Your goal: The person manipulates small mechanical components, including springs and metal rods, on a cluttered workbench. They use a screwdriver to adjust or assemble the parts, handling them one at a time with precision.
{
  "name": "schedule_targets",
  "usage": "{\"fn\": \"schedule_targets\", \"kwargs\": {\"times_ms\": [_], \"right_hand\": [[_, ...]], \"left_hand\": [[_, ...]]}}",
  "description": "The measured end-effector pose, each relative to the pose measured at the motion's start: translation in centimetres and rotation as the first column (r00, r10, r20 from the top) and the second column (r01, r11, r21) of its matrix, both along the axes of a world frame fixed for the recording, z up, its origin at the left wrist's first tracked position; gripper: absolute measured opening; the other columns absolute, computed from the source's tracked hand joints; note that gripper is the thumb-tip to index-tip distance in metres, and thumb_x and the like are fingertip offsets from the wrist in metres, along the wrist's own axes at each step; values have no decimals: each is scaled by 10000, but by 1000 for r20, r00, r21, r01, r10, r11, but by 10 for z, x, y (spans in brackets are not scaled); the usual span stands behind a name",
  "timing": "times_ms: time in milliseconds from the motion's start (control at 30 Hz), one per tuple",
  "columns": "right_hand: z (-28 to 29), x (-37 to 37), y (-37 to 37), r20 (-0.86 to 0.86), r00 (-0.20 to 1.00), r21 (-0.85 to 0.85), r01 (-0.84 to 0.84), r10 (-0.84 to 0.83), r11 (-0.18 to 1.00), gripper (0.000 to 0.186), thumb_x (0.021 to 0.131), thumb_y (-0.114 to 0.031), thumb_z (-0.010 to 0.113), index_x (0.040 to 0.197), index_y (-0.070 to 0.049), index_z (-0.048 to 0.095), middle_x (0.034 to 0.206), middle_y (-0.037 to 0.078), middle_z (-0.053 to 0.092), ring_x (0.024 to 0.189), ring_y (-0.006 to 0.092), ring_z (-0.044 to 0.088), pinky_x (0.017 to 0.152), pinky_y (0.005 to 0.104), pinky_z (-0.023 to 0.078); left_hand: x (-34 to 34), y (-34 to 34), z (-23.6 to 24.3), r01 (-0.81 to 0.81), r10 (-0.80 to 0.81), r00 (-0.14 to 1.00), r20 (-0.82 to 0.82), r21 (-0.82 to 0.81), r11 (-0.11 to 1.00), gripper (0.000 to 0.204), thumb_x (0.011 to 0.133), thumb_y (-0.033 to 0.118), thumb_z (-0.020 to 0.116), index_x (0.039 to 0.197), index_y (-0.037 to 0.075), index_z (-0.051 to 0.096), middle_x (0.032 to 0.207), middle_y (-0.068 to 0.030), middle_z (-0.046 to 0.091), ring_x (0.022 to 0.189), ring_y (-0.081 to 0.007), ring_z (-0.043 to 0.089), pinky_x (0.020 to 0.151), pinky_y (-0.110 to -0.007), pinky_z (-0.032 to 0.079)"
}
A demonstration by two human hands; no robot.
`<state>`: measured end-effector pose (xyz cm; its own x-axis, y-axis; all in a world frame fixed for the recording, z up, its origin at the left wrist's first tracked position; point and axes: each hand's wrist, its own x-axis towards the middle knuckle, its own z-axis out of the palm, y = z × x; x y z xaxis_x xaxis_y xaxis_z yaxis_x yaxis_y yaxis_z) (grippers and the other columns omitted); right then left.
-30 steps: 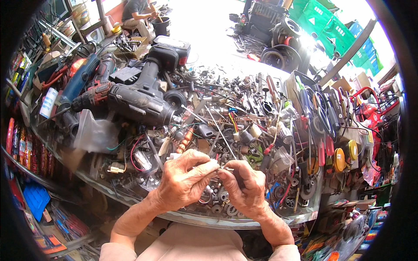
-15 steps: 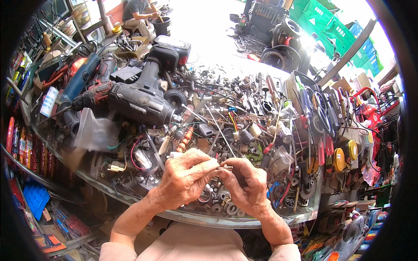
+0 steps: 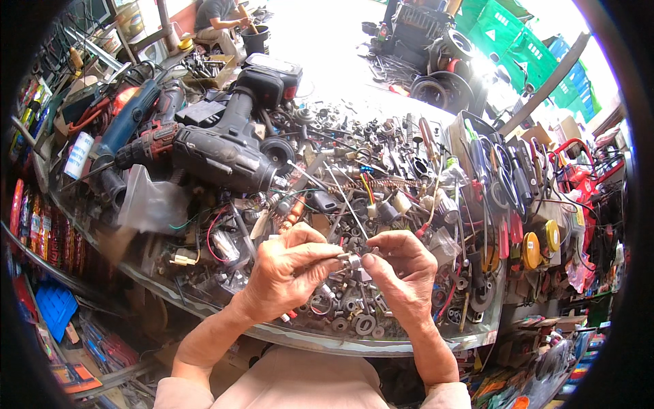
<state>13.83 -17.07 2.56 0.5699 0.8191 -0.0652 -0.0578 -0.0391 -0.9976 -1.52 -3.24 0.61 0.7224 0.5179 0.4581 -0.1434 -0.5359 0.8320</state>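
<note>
Over the near edge of the cluttered bench, my left hand [image 3: 289,269] is closed, pinching a small metal piece [image 3: 345,257] between thumb and fingertips. Its exact kind is too small to tell. My right hand [image 3: 405,273] is just to the right, thumb and forefinger apart, with nothing visible held between them. A shiny metal part [image 3: 354,262] shows between the hands, close to the right thumb; whether it belongs to the pinched piece I cannot tell. Beneath and around the hands lie loose washers [image 3: 365,324], nuts and fittings.
A black cordless impact wrench [image 3: 221,157] lies at left beside a blue grinder [image 3: 129,116] and a clear plastic bag [image 3: 151,201]. A thin metal rod [image 3: 346,201] lies ahead of my hands. At right stands a holder with scissors [image 3: 501,170] and tools. A person [image 3: 219,27] sits far off.
My right hand has drawn away to the right, its thumb and forefinger parting from the small piece. My left hand stays in nearly the same place, still pinching.
</note>
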Motion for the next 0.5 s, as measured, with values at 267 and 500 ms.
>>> {"fn": "schedule_targets", "kwargs": {"times_ms": [267, 500], "right_hand": [[4, 2, 3, -181, 983, 55, -31, 40, 998, 252, 994, -48, 678, 1229, 38, 646, 1077, 146, 767, 970, 111, 711, 826, 226, 554], [-1, -1, 4, -159, 987, 87, -17, 30, 996, 269, 962, -75, 741, 1206, 29, 695, 1031, 117, 771, 853, 84, 655, 712, 212, 504]], "left_hand": [[-13, 15, 14, 165, -302, 953, 11, -856, 490, 235, 1001, 163, 701, 1115, -39, 738, 943, -85, 726, 740, -167, 749, 444, -201, 494], [-16, 16, 21, 132, -441, 895, -67, -904, 407, 273, 1026, 178, 663, 1160, -54, 715, 1023, -148, 763, 795, -214, 778, 462, -218, 548]]}}
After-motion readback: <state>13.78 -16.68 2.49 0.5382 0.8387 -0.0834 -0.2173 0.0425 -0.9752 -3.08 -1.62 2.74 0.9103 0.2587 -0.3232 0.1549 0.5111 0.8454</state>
